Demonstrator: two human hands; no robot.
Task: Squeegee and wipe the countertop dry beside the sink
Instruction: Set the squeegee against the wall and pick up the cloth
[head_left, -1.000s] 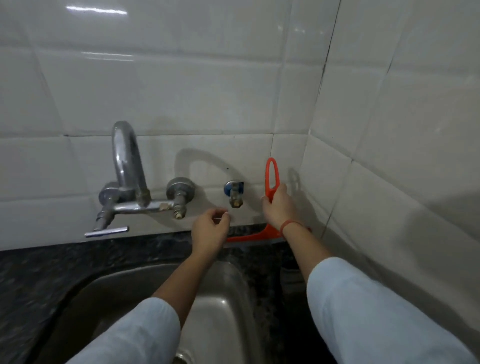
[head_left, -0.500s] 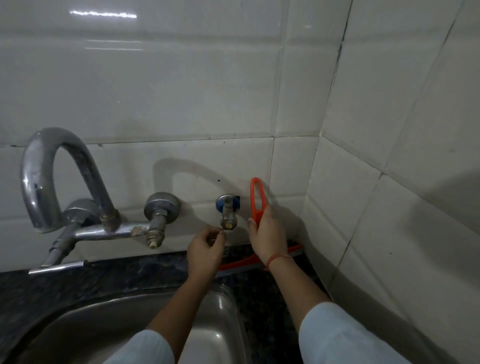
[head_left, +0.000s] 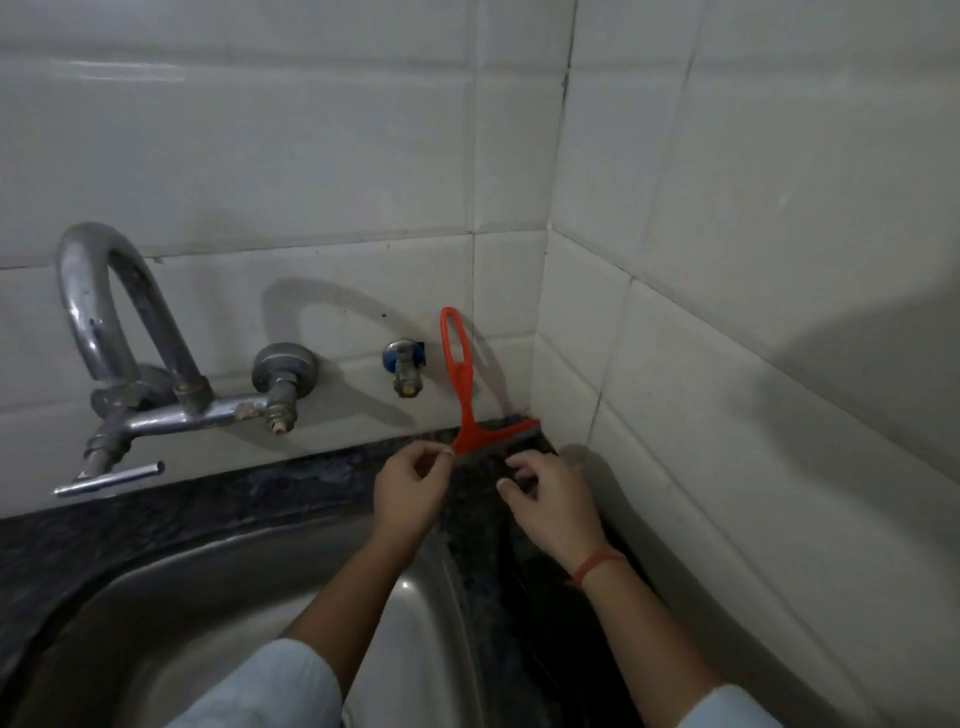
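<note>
An orange squeegee (head_left: 464, 395) stands on its blade in the corner, with its looped handle leaning against the back wall tiles. The blade rests on the dark speckled countertop (head_left: 322, 480) behind the steel sink (head_left: 171, 613). My left hand (head_left: 410, 491) hovers just left of the blade. Its thumb and forefinger are pinched together at the blade's left tip, and nothing shows between them. My right hand (head_left: 553, 506) hangs just in front of the blade with its fingers loosely curled, apart from the handle and holding nothing. A red thread circles that wrist.
A chrome swan-neck mixer tap (head_left: 130, 364) juts from the back wall at left, its lever (head_left: 109, 478) sticking out over the counter. A small blue-collared tap (head_left: 405, 366) sits beside the squeegee handle. White tiled walls (head_left: 727, 312) close the corner at right.
My right hand has let go of the squeegee handle and dropped in front of the blade. The squeegee now leans alone against the wall. My left hand lowered slightly toward the blade.
</note>
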